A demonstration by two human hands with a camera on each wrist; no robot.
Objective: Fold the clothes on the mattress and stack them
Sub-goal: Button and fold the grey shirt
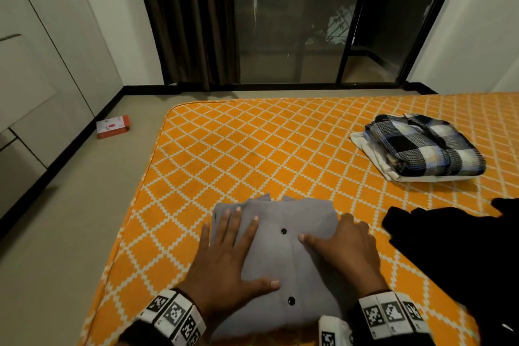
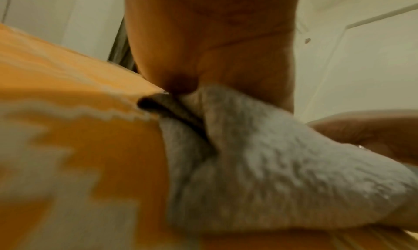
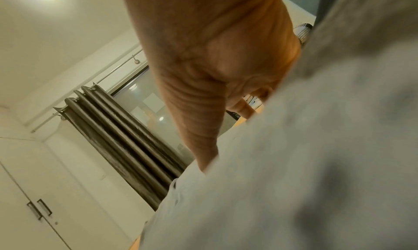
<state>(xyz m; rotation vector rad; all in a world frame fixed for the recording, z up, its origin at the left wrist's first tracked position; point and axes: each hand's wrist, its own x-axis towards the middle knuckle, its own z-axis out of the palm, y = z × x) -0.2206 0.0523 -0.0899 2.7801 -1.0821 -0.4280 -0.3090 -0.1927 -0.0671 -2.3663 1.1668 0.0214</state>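
The mattress [image 1: 252, 135] is lying on the floor, carrying everything. A black garment [image 1: 455, 250] is sprawling unfolded at its right edge. A stack [image 1: 421, 146], a plaid shirt on something white, is sitting at the far right, well apart from the hands. The grey shirt [image 1: 283, 255] is lying folded at the near edge, buttons up. The left hand [image 1: 224, 255] is lying flat on its left side, fingers straight, gripping nothing. The right hand [image 1: 345, 250] is pressing its right side, fingers bent over the edge; whether they are pinching cloth I cannot tell. This is probably the smoothing step. Next, both hands should be sliding under the shirt and carrying it to the stack level.
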